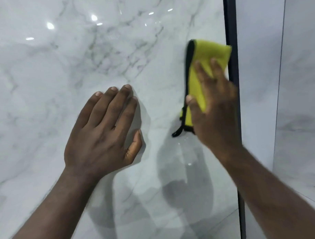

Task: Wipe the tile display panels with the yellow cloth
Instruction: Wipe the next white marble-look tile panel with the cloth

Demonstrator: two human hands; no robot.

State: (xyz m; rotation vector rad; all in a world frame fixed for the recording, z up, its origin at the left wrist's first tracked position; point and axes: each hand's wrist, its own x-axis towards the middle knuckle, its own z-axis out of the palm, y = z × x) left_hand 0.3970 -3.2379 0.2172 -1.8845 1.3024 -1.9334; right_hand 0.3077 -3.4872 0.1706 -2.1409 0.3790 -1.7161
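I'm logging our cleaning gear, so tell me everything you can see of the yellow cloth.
The yellow cloth is bright yellow with black edging and a small black loop hanging at its lower corner. It looks like soft microfibre, folded into a tall strip. It lies against the glossy marble-look panel near its right edge, and its top corner overlaps the dark frame strip. The right hand presses it there with spread fingers, hiding its lower right part. This area is blurred.

No readable text, label, brand or number on the marble-patterned tile panel [97, 59] or yellow cloth [210, 49].
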